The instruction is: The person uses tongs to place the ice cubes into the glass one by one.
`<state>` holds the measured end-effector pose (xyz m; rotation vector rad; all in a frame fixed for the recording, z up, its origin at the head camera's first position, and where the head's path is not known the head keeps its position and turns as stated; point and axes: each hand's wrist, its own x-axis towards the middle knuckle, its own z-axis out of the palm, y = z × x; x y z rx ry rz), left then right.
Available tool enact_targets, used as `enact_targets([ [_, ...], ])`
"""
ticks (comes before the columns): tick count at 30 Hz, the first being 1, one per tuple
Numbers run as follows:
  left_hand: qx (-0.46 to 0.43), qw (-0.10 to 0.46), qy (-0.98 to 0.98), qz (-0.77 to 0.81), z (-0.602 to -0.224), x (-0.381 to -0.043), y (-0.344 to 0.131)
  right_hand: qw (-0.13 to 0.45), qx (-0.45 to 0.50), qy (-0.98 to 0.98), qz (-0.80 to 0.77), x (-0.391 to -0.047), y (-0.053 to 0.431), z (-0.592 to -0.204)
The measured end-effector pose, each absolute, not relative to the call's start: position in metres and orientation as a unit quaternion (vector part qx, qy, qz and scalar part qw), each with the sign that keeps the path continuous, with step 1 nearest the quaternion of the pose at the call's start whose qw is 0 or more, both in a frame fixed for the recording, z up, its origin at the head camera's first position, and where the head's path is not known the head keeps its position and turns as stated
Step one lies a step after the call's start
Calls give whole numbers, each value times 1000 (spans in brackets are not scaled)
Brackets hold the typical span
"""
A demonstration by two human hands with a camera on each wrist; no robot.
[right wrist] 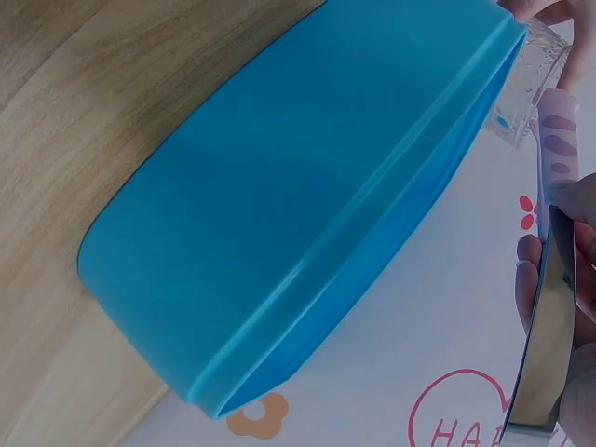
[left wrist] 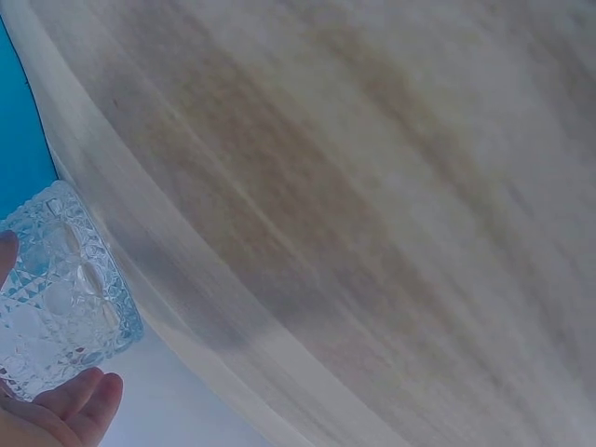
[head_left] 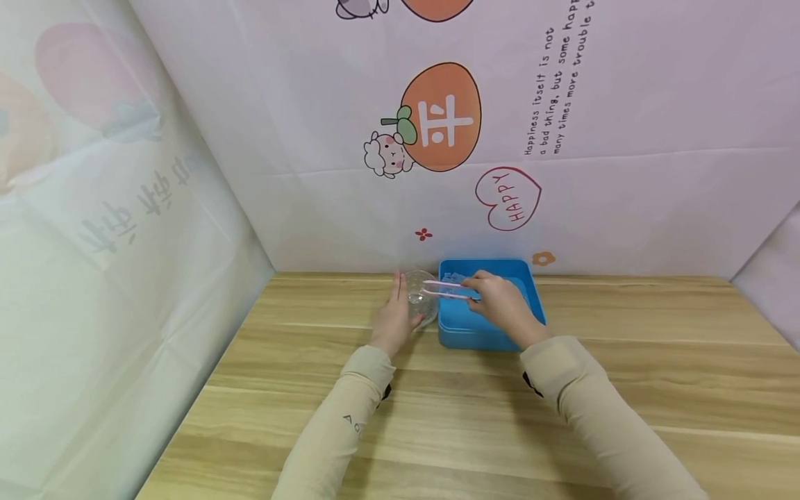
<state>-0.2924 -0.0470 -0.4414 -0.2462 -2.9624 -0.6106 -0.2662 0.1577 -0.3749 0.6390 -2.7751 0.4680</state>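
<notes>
My left hand [head_left: 394, 318] holds a clear, faceted glass bowl [head_left: 427, 305], fingers along its left side and thumb at its near side. In the left wrist view the cut pattern of the bowl [left wrist: 65, 293] shows between thumb and fingers. With my right hand [head_left: 502, 307] I grip a pair of tongs [head_left: 446, 284], whose pale pink tips reach over the bowl. The right wrist view shows the metal handle of the tongs [right wrist: 549, 335] in my fingers. Whether the tips hold anything, I cannot tell. Under my right hand stands a blue box [head_left: 469, 338].
Some small clear pieces [head_left: 453, 279] lie in the far left part of the blue box. Box and bowl stand side by side at the back of the wooden table [head_left: 437, 430], close to a printed white sheet [head_left: 337, 222].
</notes>
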Motion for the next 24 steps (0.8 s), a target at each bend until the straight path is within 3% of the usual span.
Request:
enact_targets([
  [10,-90,71,-975,-193,-444,-294,-47,121,202,-954,187,-267,159,-380],
  [24,-72,45,-977,-198,-442,-294,-46,144,179,-953,197,-265,161,-382],
])
